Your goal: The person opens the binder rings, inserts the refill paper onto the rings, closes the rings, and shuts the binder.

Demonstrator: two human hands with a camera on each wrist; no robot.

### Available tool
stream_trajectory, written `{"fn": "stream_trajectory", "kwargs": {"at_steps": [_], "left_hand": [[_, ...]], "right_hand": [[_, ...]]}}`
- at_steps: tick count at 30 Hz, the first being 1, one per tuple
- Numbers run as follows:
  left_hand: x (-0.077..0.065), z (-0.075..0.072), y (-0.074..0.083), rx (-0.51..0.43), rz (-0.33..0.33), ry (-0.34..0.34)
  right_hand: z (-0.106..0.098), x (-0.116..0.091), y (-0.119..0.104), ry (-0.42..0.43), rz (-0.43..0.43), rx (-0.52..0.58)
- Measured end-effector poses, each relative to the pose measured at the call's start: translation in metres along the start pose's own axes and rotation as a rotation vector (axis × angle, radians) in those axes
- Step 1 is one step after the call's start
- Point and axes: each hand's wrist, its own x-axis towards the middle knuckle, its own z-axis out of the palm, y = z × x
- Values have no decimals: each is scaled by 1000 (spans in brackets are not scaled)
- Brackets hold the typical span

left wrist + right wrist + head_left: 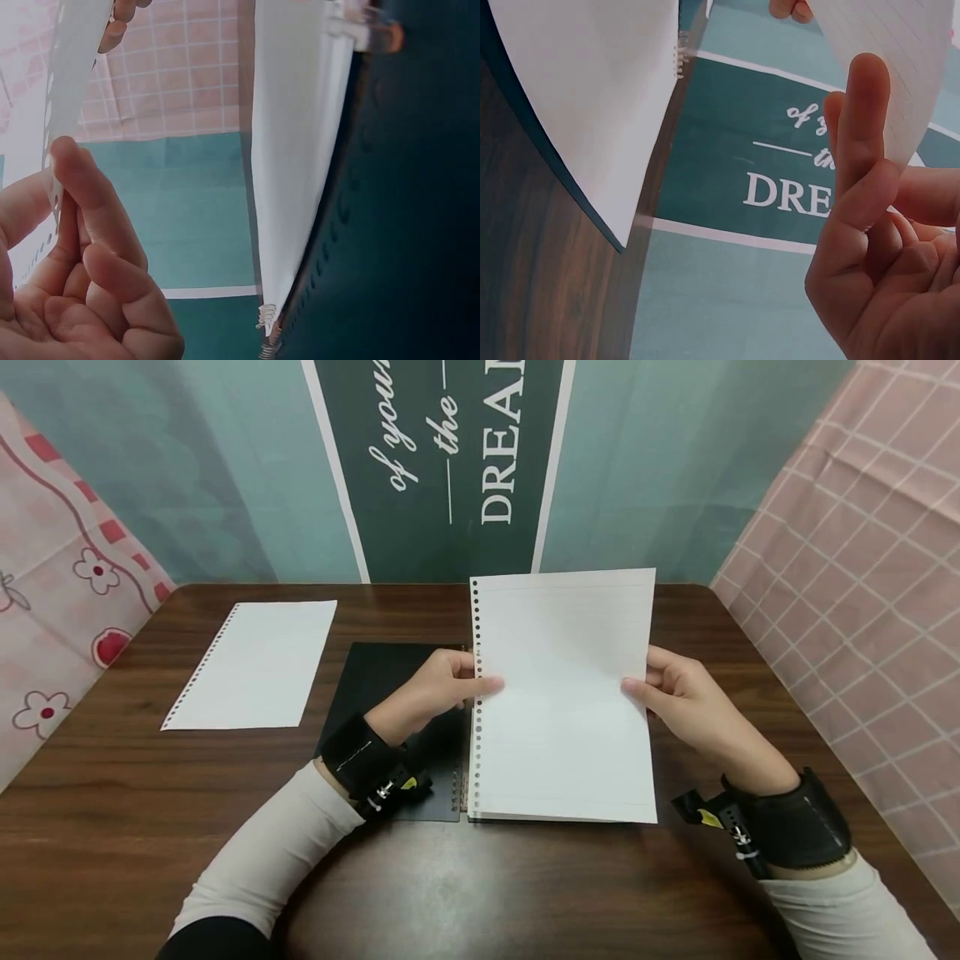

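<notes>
A white loose-leaf sheet (562, 735) with punched holes down its left side is held up above an open ring binder. My left hand (446, 681) pinches its holed edge between thumb and fingers. On the opposite edge my right hand (671, 689) grips it the same way. Beneath lies the binder's dark cover (375, 693), opened to the left; its coil-like rings (266, 319) show in the left wrist view. A stack of white paper (592, 97) lies in the binder, apart from the lifted sheet in the right wrist view.
Another white punched sheet (251, 668) lies on the brown wooden table (97, 835) to the left. Behind the table hangs a teal backdrop (637, 468) with lettering. Pink patterned cloths stand at both sides, a grid cloth (862, 568) on the right.
</notes>
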Motion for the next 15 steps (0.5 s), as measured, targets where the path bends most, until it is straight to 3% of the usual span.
{"fn": "stream_trajectory", "kwargs": {"at_steps": [8, 15], "left_hand": [[1, -1, -6, 32, 2, -2], [2, 0, -10, 50, -9, 10]], "right_hand": [[4, 2, 4, -19, 19, 30], [8, 6, 8, -50, 106, 12]]}}
